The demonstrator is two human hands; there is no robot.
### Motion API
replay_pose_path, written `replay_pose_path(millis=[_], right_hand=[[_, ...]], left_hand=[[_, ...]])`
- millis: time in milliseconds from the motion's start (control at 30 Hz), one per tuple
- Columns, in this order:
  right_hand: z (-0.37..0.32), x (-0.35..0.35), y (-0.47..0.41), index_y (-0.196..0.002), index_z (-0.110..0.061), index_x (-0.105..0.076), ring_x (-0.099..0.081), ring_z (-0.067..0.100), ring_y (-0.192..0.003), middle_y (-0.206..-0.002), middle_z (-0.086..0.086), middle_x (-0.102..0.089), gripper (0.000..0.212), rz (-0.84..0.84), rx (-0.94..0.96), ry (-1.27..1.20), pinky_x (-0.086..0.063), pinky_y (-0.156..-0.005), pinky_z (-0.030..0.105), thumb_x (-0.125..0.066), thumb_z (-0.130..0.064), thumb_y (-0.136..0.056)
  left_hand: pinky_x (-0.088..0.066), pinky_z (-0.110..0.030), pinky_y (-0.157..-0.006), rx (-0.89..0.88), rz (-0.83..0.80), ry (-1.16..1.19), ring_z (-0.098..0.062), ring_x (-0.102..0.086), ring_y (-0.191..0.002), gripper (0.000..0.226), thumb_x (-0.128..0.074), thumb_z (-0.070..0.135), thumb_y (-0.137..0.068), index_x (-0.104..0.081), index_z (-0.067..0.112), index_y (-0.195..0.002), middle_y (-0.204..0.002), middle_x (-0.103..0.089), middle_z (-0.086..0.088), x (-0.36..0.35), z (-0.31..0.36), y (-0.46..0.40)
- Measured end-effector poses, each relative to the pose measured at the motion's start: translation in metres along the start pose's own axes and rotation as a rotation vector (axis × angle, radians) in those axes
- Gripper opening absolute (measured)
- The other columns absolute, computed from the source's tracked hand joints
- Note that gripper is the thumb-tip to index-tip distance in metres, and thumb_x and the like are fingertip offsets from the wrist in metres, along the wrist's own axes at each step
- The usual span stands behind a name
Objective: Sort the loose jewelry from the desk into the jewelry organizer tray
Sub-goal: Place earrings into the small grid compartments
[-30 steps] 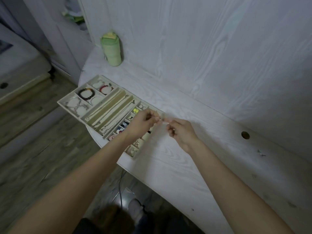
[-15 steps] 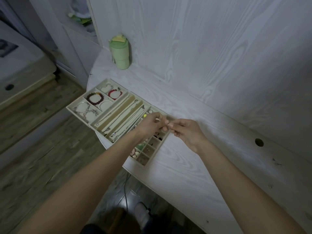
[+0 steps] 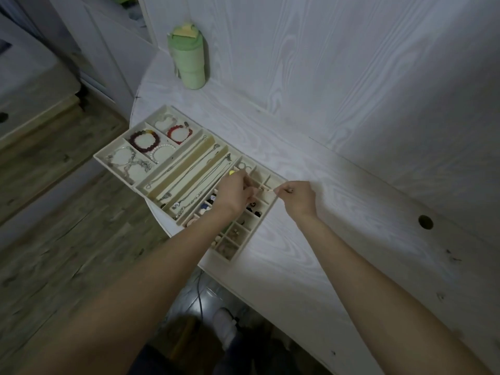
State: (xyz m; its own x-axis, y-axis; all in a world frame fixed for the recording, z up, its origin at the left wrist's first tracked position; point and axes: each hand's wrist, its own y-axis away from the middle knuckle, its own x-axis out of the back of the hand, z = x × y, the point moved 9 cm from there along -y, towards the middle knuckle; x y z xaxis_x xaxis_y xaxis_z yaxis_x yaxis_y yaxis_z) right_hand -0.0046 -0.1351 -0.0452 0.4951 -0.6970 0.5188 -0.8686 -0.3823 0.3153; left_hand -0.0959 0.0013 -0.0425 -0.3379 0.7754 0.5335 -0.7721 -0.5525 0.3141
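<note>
— Where's the piece?
— I see a thin small jewelry piece [image 3: 266,189] pinched between my left hand [image 3: 234,194] and right hand [image 3: 297,196], over the organizer tray's [image 3: 113,155] small compartments by the desk's [image 3: 338,239] front edge.
— Both hands grasping?
— Yes, fingertips pinching it.
</note>
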Motion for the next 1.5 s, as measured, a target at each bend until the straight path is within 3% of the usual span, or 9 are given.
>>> replay_pose_path(millis=[133, 233, 433, 700, 833, 1033, 1200, 1400, 1500], right_hand=[[0.004, -0.011, -0.007, -0.093, 0.002, -0.072, -0.065, 0.021, -0.098, -0.102, 0.013, -0.071, 0.015, 0.018, -0.009, 0.118, -0.043, -0.078, 0.017, -0.058, -0.003, -0.091], [0.01, -0.014, -0.009, -0.084, 0.002, -0.07, -0.066, 0.02, -0.088, -0.091, 0.011, -0.071, 0.014, 0.059, -0.035, 0.164, -0.047, -0.071, 0.022, -0.064, -0.01, -0.089], [0.011, -0.016, -0.009, -0.08, -0.009, -0.066, -0.058, 0.014, -0.077, -0.087, 0.004, -0.066, 0.012, 0.116, -0.026, 0.262, -0.046, -0.067, 0.024, -0.06, -0.008, -0.09], [0.014, -0.022, -0.014, -0.073, -0.014, -0.062, -0.058, 0.017, -0.089, -0.097, 0.007, -0.064, 0.015, 0.126, -0.016, 0.296, -0.044, -0.07, 0.024, -0.063, -0.005, -0.086], [0.014, -0.021, -0.012, -0.077, -0.014, -0.061, -0.055, 0.016, -0.088, -0.1, 0.006, -0.06, 0.012, 0.132, -0.028, 0.309, -0.043, -0.07, 0.025, -0.063, -0.008, -0.087], [0.013, -0.024, -0.015, -0.075, -0.013, -0.061, -0.061, 0.021, -0.087, -0.095, 0.008, -0.064, 0.014, 0.087, -0.023, 0.328, -0.05, -0.073, 0.03, -0.062, -0.014, -0.089], [0.012, -0.025, -0.017, -0.051, -0.013, -0.041, -0.05, 0.019, -0.063, -0.063, 0.005, -0.048, 0.043, 0.084, -0.028, 0.412, -0.033, -0.048, 0.023, -0.059, -0.013, -0.09], [0.015, -0.026, -0.014, -0.05, -0.015, -0.036, -0.042, 0.013, -0.047, -0.05, -0.001, -0.04, 0.047, 0.107, -0.094, 0.374, -0.031, -0.045, 0.023, -0.06, -0.014, -0.09], [0.012, -0.028, -0.011, -0.05, -0.017, -0.035, -0.044, 0.015, -0.052, -0.059, 0.002, -0.047, 0.048, 0.111, -0.051, 0.45, -0.027, -0.045, 0.022, -0.06, -0.017, -0.091]], left_hand=[[-0.054, -0.038, -0.073, -0.055, 0.103, -0.349, -0.022, -0.063, -0.089, 0.003, -0.064, 0.019, -0.088, -0.063, 0.017, -0.085, -0.094, -0.068, -0.005, -0.002, -0.004, -0.011], [-0.044, -0.038, -0.09, -0.154, 0.165, -0.532, -0.025, -0.048, -0.113, 0.019, -0.064, 0.027, -0.088, -0.066, 0.017, -0.104, -0.12, -0.058, -0.006, -0.01, 0.006, -0.015], [-0.031, -0.036, -0.098, -0.296, 0.151, -0.788, -0.028, -0.036, -0.125, 0.035, -0.057, 0.03, -0.09, -0.057, 0.011, -0.118, -0.128, -0.05, -0.008, -0.025, 0.022, -0.017], [-0.029, -0.034, -0.099, -0.322, 0.165, -0.805, -0.026, -0.035, -0.124, 0.033, -0.047, 0.032, -0.096, -0.057, 0.013, -0.121, -0.129, -0.048, -0.006, -0.023, 0.028, -0.015], [-0.028, -0.034, -0.1, -0.321, 0.115, -0.808, -0.025, -0.035, -0.125, 0.038, -0.057, 0.037, -0.09, -0.06, 0.013, -0.119, -0.129, -0.048, -0.005, -0.024, 0.026, -0.019], [-0.03, -0.034, -0.098, -0.377, 0.067, -0.848, -0.025, -0.032, -0.125, 0.023, -0.055, 0.018, -0.091, -0.068, 0.017, -0.11, -0.132, -0.045, -0.004, -0.02, 0.029, -0.011], [-0.027, -0.033, -0.101, -0.439, -0.071, -0.918, -0.024, -0.025, -0.129, 0.043, -0.053, 0.012, -0.089, -0.06, 0.038, -0.124, -0.141, -0.033, -0.002, -0.018, 0.021, 0.0], [-0.026, -0.033, -0.103, -0.451, -0.081, -0.946, -0.022, -0.026, -0.13, 0.043, -0.051, 0.015, -0.09, -0.059, 0.039, -0.124, -0.142, -0.032, -0.001, -0.014, 0.023, 0.002], [-0.027, -0.033, -0.102, -0.436, -0.087, -0.961, -0.022, -0.026, -0.13, 0.039, -0.05, 0.015, -0.089, -0.063, 0.033, -0.122, -0.142, -0.032, -0.001, -0.016, 0.021, 0.001]])
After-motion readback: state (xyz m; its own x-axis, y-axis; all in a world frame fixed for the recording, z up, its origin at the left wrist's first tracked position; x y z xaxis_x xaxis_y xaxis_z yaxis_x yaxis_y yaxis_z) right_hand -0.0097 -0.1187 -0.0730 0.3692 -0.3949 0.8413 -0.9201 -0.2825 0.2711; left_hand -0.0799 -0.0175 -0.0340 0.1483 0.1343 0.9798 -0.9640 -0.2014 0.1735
